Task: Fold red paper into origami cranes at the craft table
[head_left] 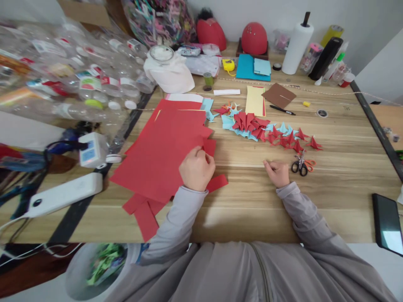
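Note:
My left hand (197, 169) is closed in a fist over the right part of a large red paper sheet (151, 155); nothing shows in it. To the right, my right hand (277, 173) rests closed on the wooden table (239, 209), its thumb towards the left, with nothing visible in it. Scissors (302, 165) with black and orange handles lie just right of that hand. Beyond both hands is a row of folded red and light blue paper pieces (248, 123). Red paper strips (146, 218) stick out below the large sheet.
Plastic bottles (94, 84) crowd the left side, above a white power strip (66, 195). Yellow paper (255, 100), brown paper (278, 95) and a black pen (282, 110) lie further back. A phone (387, 224) is at the right edge. Below left stands a bin (75, 268).

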`<state>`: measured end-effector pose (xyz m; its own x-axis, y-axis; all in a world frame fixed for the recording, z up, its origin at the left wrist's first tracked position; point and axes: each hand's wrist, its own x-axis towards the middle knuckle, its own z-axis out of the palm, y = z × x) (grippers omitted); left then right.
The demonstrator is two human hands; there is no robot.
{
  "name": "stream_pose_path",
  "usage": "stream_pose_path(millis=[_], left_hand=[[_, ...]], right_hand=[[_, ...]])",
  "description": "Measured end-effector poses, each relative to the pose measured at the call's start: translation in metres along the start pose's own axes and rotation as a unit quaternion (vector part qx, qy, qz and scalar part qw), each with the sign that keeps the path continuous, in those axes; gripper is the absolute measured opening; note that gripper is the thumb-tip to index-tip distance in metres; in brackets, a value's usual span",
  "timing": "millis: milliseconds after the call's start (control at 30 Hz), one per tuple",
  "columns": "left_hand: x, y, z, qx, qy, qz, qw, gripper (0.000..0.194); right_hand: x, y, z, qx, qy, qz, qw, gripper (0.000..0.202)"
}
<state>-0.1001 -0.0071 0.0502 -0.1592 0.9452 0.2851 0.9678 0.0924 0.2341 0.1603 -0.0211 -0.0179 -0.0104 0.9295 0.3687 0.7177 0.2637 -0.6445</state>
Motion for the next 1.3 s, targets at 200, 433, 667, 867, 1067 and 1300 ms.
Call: stream_pose_path(millis=[200, 433, 667, 867, 1067, 1300], left_hand=[[-0.013, 0.016, -0.029, -0.353, 0.204, 0.014, 0.913, 0.013], [-0.051, 0.048, 0.003, -0.633, -0.122, -0.100, 0.758, 0.022], [-0.057, 0.055, 0.015, -0.647, -0.197, -0.124, 0.726, 0.029], [-0.047, 0.060, 0.021, -0.677, -0.177, -0.146, 0.699, 0.029], [-0.024, 0.068, 0.027, -0.640, -0.095, -0.107, 0.755, 0.025], [-0.015, 0.056, 0.020, -0.566, -0.095, -0.059, 0.817, 0.033]], right_hand=[[0.001, -0.002, -0.004, 0.090, 0.006, 0.032, 0.995, 0.055], [-0.008, -0.030, -0.014, 0.452, -0.028, 0.194, 0.870, 0.042], [-0.016, -0.034, -0.014, 0.374, 0.045, 0.246, 0.893, 0.025], [-0.015, -0.031, -0.013, 0.357, 0.022, 0.252, 0.899, 0.031], [-0.020, -0.030, -0.013, 0.372, -0.024, 0.243, 0.896, 0.027], [-0.016, -0.031, -0.015, 0.355, 0.012, 0.244, 0.903, 0.030]])
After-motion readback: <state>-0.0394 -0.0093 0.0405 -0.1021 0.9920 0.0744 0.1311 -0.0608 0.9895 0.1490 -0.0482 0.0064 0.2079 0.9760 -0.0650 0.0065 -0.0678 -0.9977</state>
